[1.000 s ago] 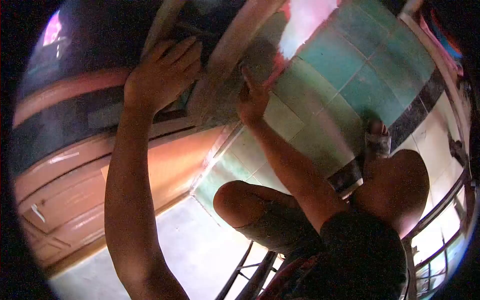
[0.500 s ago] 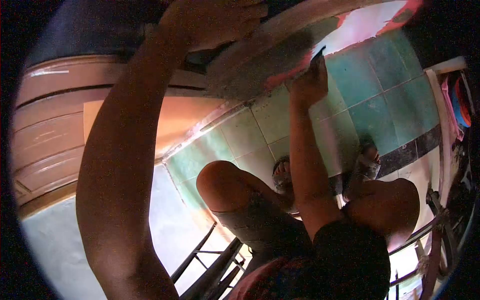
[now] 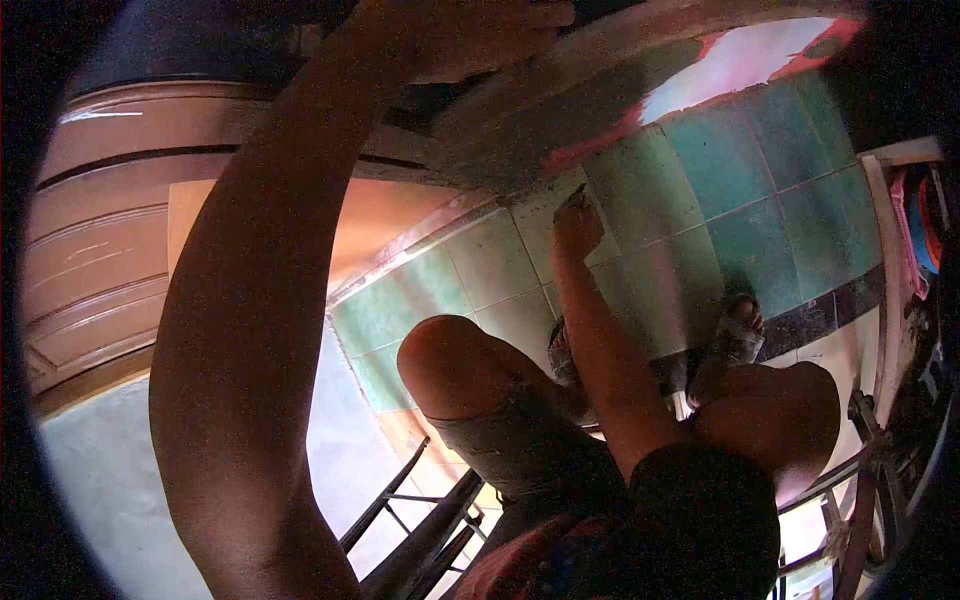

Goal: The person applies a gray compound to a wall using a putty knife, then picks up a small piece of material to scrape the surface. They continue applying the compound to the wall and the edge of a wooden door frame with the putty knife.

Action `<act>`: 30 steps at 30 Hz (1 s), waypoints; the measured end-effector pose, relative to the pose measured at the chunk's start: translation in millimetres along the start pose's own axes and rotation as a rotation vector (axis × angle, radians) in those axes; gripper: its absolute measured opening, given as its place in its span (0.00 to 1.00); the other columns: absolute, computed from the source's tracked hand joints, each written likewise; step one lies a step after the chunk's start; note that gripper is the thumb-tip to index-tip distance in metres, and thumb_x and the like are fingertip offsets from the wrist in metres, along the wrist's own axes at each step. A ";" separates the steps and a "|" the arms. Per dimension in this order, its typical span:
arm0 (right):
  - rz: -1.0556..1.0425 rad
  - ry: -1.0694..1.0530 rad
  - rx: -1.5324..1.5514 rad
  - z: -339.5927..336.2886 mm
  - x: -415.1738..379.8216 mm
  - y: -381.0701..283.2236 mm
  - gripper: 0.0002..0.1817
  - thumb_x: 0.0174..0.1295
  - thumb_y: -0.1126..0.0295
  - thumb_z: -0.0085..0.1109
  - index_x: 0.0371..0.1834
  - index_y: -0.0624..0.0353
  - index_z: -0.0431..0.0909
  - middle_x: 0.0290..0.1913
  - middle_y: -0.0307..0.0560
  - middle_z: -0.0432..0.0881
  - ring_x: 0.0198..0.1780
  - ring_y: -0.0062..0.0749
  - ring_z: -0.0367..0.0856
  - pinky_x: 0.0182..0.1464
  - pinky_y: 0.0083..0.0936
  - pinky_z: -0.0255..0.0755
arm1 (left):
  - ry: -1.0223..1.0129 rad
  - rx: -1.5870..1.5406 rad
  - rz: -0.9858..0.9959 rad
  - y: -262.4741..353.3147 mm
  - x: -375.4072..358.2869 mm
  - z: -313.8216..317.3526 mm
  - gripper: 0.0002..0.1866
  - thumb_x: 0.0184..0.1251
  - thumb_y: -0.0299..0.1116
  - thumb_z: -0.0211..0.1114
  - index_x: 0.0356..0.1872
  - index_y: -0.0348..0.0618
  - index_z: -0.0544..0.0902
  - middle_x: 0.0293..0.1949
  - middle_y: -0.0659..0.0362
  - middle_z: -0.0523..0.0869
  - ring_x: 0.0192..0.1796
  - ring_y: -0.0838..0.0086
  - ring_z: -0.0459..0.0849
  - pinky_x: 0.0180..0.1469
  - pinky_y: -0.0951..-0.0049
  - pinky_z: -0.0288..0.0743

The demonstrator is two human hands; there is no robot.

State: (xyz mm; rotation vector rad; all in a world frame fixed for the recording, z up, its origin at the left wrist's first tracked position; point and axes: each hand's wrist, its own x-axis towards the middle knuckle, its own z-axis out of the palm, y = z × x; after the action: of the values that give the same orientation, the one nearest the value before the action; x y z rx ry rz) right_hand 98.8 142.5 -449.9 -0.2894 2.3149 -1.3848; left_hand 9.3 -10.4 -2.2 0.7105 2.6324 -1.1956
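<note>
At the top, my left hand (image 3: 480, 42) lies stretched out in shadow near the curved edge of a patchy surface (image 3: 590, 108); whether it presses on that edge is too dark to tell. Dark grey, red and pinkish-white areas mark this surface. My right hand (image 3: 578, 225) is closed around a small dark thin tool (image 3: 577, 193), whose tip points up toward the surface. The tool's kind cannot be made out. Below that hand are green floor tiles (image 3: 640, 195), and it is apart from the patchy surface.
A brown panelled wooden door (image 3: 100, 230) stands on the left. My knees (image 3: 450, 365) and sandalled foot (image 3: 738, 335) are below. Dark metal bars (image 3: 430, 535) lie at the bottom, with a metal frame (image 3: 870, 470) on the right. Pink and blue items (image 3: 915, 230) sit at the right edge.
My right hand has drawn back from the red edge of the patchy surface, down and to the left, still holding the tool. The view has shifted slightly.
</note>
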 end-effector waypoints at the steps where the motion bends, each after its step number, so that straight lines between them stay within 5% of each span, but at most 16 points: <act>1: 0.059 -0.087 -0.054 15.5 4.6 26.3 0.18 0.66 0.57 0.61 0.52 0.56 0.84 0.40 0.46 0.89 0.42 0.42 0.88 0.43 0.37 0.81 | 0.006 -0.018 -0.013 -0.7 1.4 1.1 0.13 0.64 0.42 0.58 0.45 0.50 0.82 0.52 0.65 0.81 0.60 0.71 0.76 0.67 0.66 0.65; 3: 0.114 -0.175 -0.106 18.5 11.3 19.3 0.19 0.66 0.54 0.61 0.51 0.56 0.85 0.38 0.46 0.89 0.41 0.42 0.87 0.42 0.37 0.81 | 0.024 -0.037 -0.011 -2.9 1.4 0.3 0.13 0.64 0.42 0.58 0.44 0.49 0.81 0.51 0.65 0.81 0.59 0.71 0.76 0.66 0.66 0.65; 5: 0.364 -0.294 0.096 16.1 9.8 -18.6 0.17 0.67 0.64 0.57 0.51 0.64 0.84 0.44 0.53 0.85 0.41 0.37 0.81 0.43 0.41 0.74 | 0.038 -0.057 -0.008 -3.1 -0.3 1.2 0.13 0.64 0.42 0.59 0.44 0.49 0.81 0.50 0.65 0.80 0.57 0.71 0.76 0.66 0.67 0.65; 9: 0.413 -0.497 0.382 81.7 8.7 -27.8 0.17 0.65 0.67 0.58 0.54 0.64 0.80 0.46 0.49 0.82 0.45 0.35 0.79 0.46 0.40 0.74 | 0.042 -0.114 -0.094 -0.3 0.7 1.2 0.13 0.62 0.42 0.60 0.44 0.51 0.80 0.48 0.64 0.80 0.57 0.71 0.76 0.65 0.67 0.66; 12: 0.328 -0.404 0.404 44.6 -19.8 -85.9 0.17 0.65 0.72 0.57 0.57 0.63 0.76 0.47 0.47 0.79 0.47 0.36 0.79 0.49 0.38 0.75 | -0.020 -0.103 -0.071 -0.5 0.7 -0.7 0.14 0.61 0.42 0.61 0.47 0.51 0.80 0.49 0.64 0.79 0.58 0.71 0.75 0.65 0.66 0.65; 14: 0.192 -0.399 0.854 26.9 -34.0 -90.4 0.14 0.63 0.75 0.57 0.52 0.61 0.78 0.46 0.46 0.77 0.46 0.37 0.78 0.50 0.35 0.77 | 0.003 -0.033 -0.023 -1.4 -1.1 6.8 0.16 0.61 0.42 0.61 0.48 0.52 0.79 0.50 0.64 0.79 0.58 0.71 0.75 0.66 0.65 0.64; 15: 0.187 -0.391 0.859 4.4 -40.1 -102.2 0.14 0.63 0.75 0.57 0.52 0.61 0.78 0.46 0.46 0.77 0.46 0.37 0.78 0.50 0.35 0.77 | -0.116 -0.039 -0.012 1.6 -3.3 17.3 0.19 0.65 0.43 0.58 0.55 0.52 0.79 0.60 0.63 0.76 0.66 0.69 0.71 0.71 0.61 0.61; 16: 0.383 -0.443 1.058 -30.6 -41.1 -125.3 0.14 0.63 0.75 0.57 0.52 0.62 0.77 0.46 0.46 0.78 0.46 0.37 0.79 0.50 0.35 0.78 | -0.231 -0.043 -0.004 2.8 -3.8 22.1 0.22 0.69 0.44 0.56 0.61 0.52 0.80 0.71 0.62 0.73 0.74 0.67 0.67 0.77 0.56 0.58; 17: 0.576 -0.490 1.255 -54.2 -38.3 -138.4 0.13 0.63 0.75 0.58 0.51 0.62 0.77 0.46 0.47 0.79 0.45 0.37 0.80 0.50 0.34 0.78 | -0.214 -0.031 -0.004 2.6 -2.3 18.4 0.22 0.69 0.44 0.56 0.61 0.52 0.80 0.71 0.62 0.73 0.74 0.67 0.67 0.77 0.56 0.58; 18: 0.555 -0.472 1.259 -62.1 -31.5 -132.6 0.13 0.63 0.75 0.58 0.51 0.62 0.77 0.46 0.47 0.79 0.45 0.37 0.80 0.50 0.34 0.78 | -0.235 -0.055 -0.017 3.5 -0.3 12.3 0.21 0.69 0.44 0.56 0.60 0.51 0.80 0.71 0.62 0.73 0.74 0.67 0.67 0.77 0.56 0.57; 20: 0.519 -0.809 1.395 -82.0 -12.1 -120.6 0.11 0.64 0.76 0.57 0.49 0.64 0.76 0.46 0.47 0.81 0.44 0.38 0.83 0.50 0.35 0.79 | -0.222 -0.062 -0.036 4.4 1.5 3.5 0.20 0.68 0.43 0.56 0.59 0.51 0.81 0.71 0.62 0.73 0.74 0.67 0.67 0.77 0.56 0.57; 22: 0.468 -0.770 1.358 -105.8 7.1 -120.3 0.10 0.64 0.76 0.56 0.48 0.64 0.76 0.45 0.47 0.82 0.44 0.38 0.83 0.49 0.35 0.80 | -0.225 -0.023 -0.009 4.6 -1.8 7.2 0.20 0.67 0.43 0.57 0.57 0.51 0.82 0.69 0.61 0.74 0.74 0.66 0.67 0.76 0.56 0.58; 24: 0.391 -0.709 1.332 -133.5 35.2 -130.7 0.10 0.65 0.76 0.56 0.47 0.64 0.76 0.44 0.47 0.83 0.44 0.38 0.84 0.48 0.35 0.80 | 0.088 0.015 0.007 1.6 -3.7 8.3 0.13 0.57 0.39 0.61 0.42 0.50 0.85 0.55 0.63 0.81 0.63 0.69 0.76 0.68 0.64 0.66; 30: 0.123 -0.417 1.140 -279.3 99.1 -199.7 0.04 0.65 0.78 0.54 0.40 0.59 0.76 0.41 0.41 0.80 0.39 0.31 0.79 0.45 0.28 0.76 | 0.071 -0.049 0.004 -1.0 -2.7 -8.1 0.12 0.56 0.37 0.65 0.41 0.49 0.87 0.55 0.62 0.81 0.62 0.70 0.76 0.68 0.65 0.64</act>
State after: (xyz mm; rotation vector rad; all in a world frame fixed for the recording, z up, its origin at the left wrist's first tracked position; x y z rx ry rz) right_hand -124.9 228.2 -184.7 -0.0532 0.9531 -2.0596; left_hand 11.6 -5.9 4.7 0.7622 2.7061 -1.1208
